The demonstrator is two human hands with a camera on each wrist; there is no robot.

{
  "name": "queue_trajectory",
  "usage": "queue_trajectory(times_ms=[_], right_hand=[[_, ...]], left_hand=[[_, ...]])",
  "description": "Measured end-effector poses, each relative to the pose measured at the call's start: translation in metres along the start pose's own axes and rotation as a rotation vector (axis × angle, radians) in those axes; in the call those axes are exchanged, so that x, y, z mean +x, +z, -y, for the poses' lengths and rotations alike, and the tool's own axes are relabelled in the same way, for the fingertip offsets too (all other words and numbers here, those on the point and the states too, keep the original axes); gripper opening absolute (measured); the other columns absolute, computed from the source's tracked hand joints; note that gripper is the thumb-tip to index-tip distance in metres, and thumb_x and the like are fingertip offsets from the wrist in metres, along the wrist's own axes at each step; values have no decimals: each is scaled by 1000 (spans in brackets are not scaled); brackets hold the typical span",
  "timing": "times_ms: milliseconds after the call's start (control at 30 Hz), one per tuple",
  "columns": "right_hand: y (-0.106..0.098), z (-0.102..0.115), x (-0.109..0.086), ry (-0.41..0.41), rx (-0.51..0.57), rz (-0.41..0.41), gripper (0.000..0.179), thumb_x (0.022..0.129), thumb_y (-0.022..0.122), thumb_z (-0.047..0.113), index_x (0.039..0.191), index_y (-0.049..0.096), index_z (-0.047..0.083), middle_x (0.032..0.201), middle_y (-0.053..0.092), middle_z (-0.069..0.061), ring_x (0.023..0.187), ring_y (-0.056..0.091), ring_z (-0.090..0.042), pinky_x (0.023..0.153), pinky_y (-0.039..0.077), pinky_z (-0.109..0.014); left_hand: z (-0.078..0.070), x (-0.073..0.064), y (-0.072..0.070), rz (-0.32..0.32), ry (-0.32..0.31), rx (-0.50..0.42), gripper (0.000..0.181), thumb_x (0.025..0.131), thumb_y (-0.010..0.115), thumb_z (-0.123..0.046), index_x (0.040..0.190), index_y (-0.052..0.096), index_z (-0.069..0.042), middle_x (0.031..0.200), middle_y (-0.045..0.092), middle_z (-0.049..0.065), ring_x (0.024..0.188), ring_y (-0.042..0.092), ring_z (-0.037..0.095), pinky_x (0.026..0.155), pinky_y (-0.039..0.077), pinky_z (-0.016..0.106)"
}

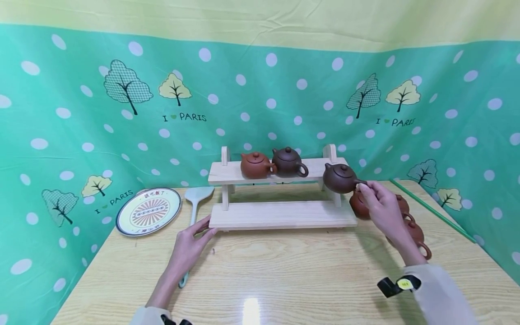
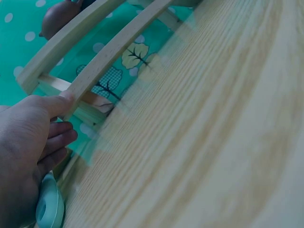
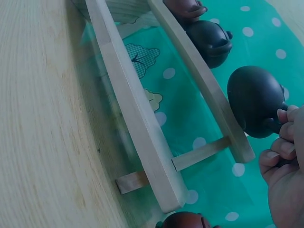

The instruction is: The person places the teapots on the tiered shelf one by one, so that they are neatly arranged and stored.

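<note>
Plate (image 1: 149,212) far left, spatula (image 1: 198,194) next to it. Left hand (image 1: 191,241) grips lower-tier left corner of wooden rack (image 1: 280,215), thumb and fingers. Upper tier: red teapot (image 1: 253,167), then dark teapot (image 1: 286,163). Held teapot (image 1: 339,179), dark, is at upper tier's right end, contact unclear; right hand (image 1: 382,208) pinches its handle. Red-brown teapots (image 1: 415,232) on table beyond, then green rod (image 1: 434,212).

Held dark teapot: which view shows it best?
Head: the dark teapot shows spout, lid and body, with the right hand pinching its handle. Right wrist shows it larger, but mainly the rounded body, no clear spout. Left wrist doesn't show it.
</note>
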State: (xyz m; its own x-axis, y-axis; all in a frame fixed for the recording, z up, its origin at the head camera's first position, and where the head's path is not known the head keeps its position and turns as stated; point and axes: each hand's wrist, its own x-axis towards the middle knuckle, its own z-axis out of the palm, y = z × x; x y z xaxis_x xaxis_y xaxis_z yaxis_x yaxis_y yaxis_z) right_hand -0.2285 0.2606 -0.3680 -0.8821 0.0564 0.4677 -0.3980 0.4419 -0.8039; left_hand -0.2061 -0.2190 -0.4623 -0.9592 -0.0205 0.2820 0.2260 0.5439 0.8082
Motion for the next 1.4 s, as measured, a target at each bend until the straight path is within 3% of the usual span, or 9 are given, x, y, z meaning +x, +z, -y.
queue_trajectory(times_ms=[300,833,1000,1400], right_hand=[[5,-1,7,-4,-7,-17,25,109,56,20,109,63,-4,68,39,4,55,35,-10,43,28,-31],[19,0,23,-51,139,-15,24,109,54,11,108,62,-12,64,38,3,51,35,-8,40,24,-28],[23,1,27,-48,112,-28,23,109,53,8,108,62,-13,64,40,4,53,36,-7,42,26,-24],[30,43,24,-36,39,-29,22,107,53,4,104,60,-17,63,43,4,54,38,-5,43,29,-19]], left_hand=[[0,0,0,2,-3,6,56,96,77,-29,142,61,-1,126,71,16,119,66,32,103,52,47],[1,0,0,-5,20,-9,55,96,78,-27,141,61,-1,125,72,16,117,67,31,98,55,41],[1,0,0,-6,19,-10,55,96,78,-28,141,62,-1,125,72,16,117,67,31,97,56,40],[0,0,0,-14,22,1,54,96,77,-26,141,62,0,123,72,16,117,67,32,98,55,43]])
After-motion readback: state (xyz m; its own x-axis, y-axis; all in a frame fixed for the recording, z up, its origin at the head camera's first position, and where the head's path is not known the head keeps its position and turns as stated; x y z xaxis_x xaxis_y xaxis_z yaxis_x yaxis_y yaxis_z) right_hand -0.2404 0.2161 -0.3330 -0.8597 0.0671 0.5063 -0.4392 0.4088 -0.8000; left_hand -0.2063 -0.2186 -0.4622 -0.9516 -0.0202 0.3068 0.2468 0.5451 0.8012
